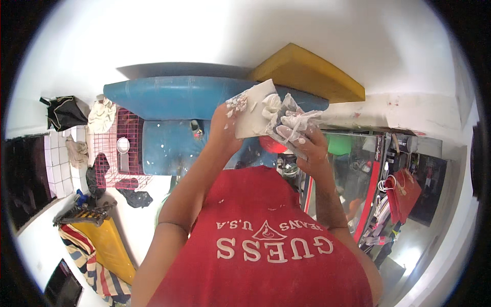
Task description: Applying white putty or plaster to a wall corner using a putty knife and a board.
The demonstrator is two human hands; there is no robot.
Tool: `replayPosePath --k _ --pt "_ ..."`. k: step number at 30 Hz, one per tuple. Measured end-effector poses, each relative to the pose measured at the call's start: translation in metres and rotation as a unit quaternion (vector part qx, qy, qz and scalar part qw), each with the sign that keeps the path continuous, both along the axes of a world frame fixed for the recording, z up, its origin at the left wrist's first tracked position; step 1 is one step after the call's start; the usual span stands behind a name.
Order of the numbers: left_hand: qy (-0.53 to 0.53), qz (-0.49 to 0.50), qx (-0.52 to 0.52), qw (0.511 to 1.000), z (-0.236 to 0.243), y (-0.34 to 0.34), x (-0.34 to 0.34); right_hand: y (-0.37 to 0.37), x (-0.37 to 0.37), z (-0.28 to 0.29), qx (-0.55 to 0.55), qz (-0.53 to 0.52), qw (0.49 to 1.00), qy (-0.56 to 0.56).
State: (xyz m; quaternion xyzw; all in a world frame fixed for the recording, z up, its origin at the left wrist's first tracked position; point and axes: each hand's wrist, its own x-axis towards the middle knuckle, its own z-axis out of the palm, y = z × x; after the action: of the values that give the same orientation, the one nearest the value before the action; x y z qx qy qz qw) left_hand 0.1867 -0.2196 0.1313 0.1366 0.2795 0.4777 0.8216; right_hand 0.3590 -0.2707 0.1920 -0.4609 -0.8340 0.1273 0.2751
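My left hand (224,129) is closed on the left edge of a flat cream-coloured board (255,115), held up in front of the blue sofa. White flaky lumps (237,104) that look like dried putty cling near that edge. Against the board's right side, my right hand (314,153) grips a crumpled clear plastic bag (294,123) with white paste in and on it. A fold of white material (271,106) lies between bag and board. White smears mark the right fingers. The bag hides part of the right fingertips.
Behind the hands stands a blue sofa (169,97), with a yellow panel (312,74) leaning above it. A pink wire cage (134,138) is at the left. To the right are a red-framed glass cabinet (353,179) and a red bag (404,194). A yellow cushion (102,240) lies lower left.
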Motion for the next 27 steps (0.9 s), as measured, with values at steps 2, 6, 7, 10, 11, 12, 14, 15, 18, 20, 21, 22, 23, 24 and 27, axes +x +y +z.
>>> replayPosePath --k 2,6,7,10,11,12,14,15,18,20,21,22,23,24,27 --pt "-0.044 0.012 -0.018 0.999 -0.009 -0.001 0.0 0.001 0.003 0.002 0.016 0.01 1.0 -0.022" --pt "0.097 0.046 0.054 0.993 -0.011 -0.006 -0.001 0.002 0.018 0.001 0.003 -0.013 1.0 -0.016" --pt "0.096 0.041 0.051 0.993 -0.01 -0.004 -0.003 0.004 0.023 -0.002 0.023 -0.06 0.997 0.049" --pt "-0.015 0.023 0.082 0.996 0.0 -0.002 -0.007 -0.005 0.023 -0.005 -0.013 -0.182 0.935 0.305" --pt "-0.015 0.022 0.079 0.996 -0.001 -0.001 -0.007 -0.005 0.016 -0.003 0.004 -0.19 0.909 0.371" --pt "0.002 0.032 0.09 0.995 -0.002 0.0 -0.007 -0.007 0.015 -0.004 0.002 -0.191 0.909 0.37" --pt "0.02 0.039 0.099 0.994 -0.003 0.0 -0.005 -0.013 0.012 -0.009 0.054 -0.194 0.961 0.189" --pt "0.106 0.065 0.157 0.98 -0.004 -0.001 -0.004 -0.015 0.011 -0.015 0.054 -0.197 0.96 0.19" --pt "0.132 0.098 0.124 0.978 -0.015 -0.001 -0.004 -0.013 0.0 -0.027 -0.067 -0.286 0.892 0.343" --pt "0.072 0.107 0.031 0.991 -0.024 0.0 -0.011 0.0 0.006 -0.033 -0.122 -0.277 0.871 0.387" --pt "0.259 0.103 0.228 0.933 -0.028 -0.001 -0.017 0.004 0.01 -0.037 -0.174 -0.271 0.845 0.427" --pt "0.425 0.09 0.409 0.803 -0.032 -0.001 -0.02 0.006 0.016 -0.041 -0.225 -0.268 0.83 0.434" --pt "0.429 0.087 0.407 0.802 -0.036 0.0 -0.023 0.01 0.021 -0.043 -0.228 -0.268 0.827 0.437" --pt "0.388 0.005 0.302 0.871 -0.04 0.006 -0.026 0.014 0.027 -0.045 -0.181 -0.22 0.925 0.252" --pt "0.275 -0.081 0.117 0.951 -0.048 0.015 -0.027 0.024 0.02 -0.037 -0.136 -0.12 0.982 0.042"
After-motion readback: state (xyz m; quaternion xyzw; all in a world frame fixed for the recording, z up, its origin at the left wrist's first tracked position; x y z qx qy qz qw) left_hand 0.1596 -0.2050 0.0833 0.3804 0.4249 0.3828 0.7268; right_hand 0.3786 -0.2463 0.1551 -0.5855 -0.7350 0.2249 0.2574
